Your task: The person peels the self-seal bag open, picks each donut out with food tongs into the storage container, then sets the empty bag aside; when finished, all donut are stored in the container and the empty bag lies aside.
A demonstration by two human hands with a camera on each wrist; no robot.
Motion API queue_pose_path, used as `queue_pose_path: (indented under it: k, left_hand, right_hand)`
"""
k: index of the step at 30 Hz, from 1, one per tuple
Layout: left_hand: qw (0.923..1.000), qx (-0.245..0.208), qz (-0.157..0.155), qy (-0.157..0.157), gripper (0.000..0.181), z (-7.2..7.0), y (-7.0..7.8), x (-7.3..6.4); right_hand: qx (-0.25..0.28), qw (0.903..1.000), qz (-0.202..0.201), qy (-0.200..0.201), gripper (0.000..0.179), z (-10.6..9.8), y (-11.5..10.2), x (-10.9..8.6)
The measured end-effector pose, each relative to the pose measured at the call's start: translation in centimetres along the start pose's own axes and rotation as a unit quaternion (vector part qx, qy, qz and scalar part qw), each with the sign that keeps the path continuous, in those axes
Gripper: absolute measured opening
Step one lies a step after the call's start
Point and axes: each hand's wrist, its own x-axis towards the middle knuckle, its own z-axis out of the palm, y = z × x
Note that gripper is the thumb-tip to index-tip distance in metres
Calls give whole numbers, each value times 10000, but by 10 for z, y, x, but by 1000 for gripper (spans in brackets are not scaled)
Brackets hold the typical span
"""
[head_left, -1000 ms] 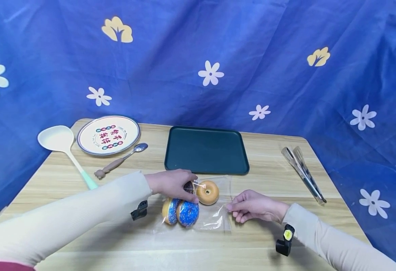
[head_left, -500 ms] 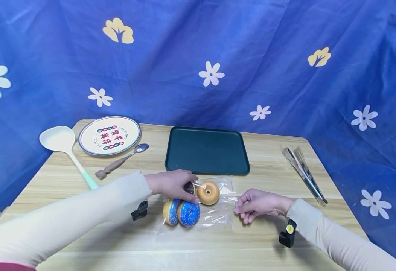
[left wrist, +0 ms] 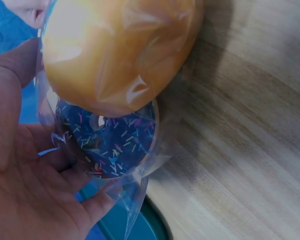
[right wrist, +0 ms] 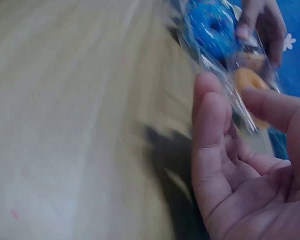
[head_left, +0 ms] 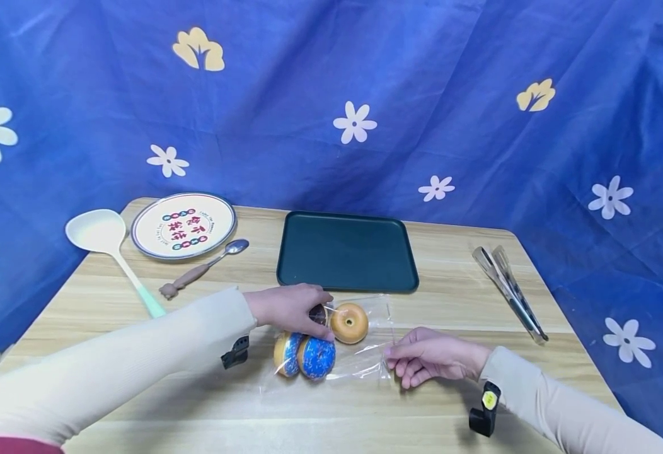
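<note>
A clear plastic bag (head_left: 360, 362) lies on the table with several doughnuts in it. Two blue-iced doughnuts (head_left: 316, 358) are at the near side, and a plain golden doughnut (head_left: 349, 323) is at the far right. My left hand (head_left: 292, 310) grips a dark sprinkled doughnut (left wrist: 110, 142) through the plastic, its fingers partly covering it in the head view. At the bag's right edge, my right hand (head_left: 430, 356) pinches the film between thumb and fingers. In the right wrist view the exact contact is partly hidden behind the fingers of my right hand (right wrist: 250, 170).
Behind the bag lies a dark green tray (head_left: 347, 252). To the left are a white plate (head_left: 184, 226), a spoon (head_left: 203, 268) and a white ladle with a mint handle (head_left: 104, 236). Metal tongs (head_left: 510, 293) lie at the right. A blue cloth (head_left: 286, 94) hangs behind the table.
My right hand slid a little right off the bag's edge, then came back left to it. The film at that edge shifted. My left hand and the doughnuts stay nearly in place.
</note>
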Motion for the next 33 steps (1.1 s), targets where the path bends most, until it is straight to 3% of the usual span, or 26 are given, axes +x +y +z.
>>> queue_pose_path:
  k: [6, 12, 15, 28, 31, 33]
  left_hand:
    - [10000, -2, 24, 14, 76, -1, 1, 0]
    - [10000, 1, 89, -13, 75, -1, 2, 0]
    - [9999, 50, 92, -19, 75, -1, 2, -1]
    - [10000, 0, -13, -56, 74, -1, 1, -2]
    - [10000, -14, -16, -41, 74, -1, 1, -2]
    - [10000, -26, -5, -26, 75, -1, 1, -2]
  right_hand:
    - [1, 9998, -167, 57, 13, 7, 2, 0]
    - [-209, 9990, -191, -345, 9, -3, 5, -2]
    - [-449, 9983, -123, -355, 10, -9, 6, -4]
    - [-1423, 9891, -316, 181, 16, -14, -2, -11]
    - [-1659, 9823, -666, 555, 20, -17, -7, -12]
    - [-1950, 9706, -1093, 890, 19, -18, -9, -12]
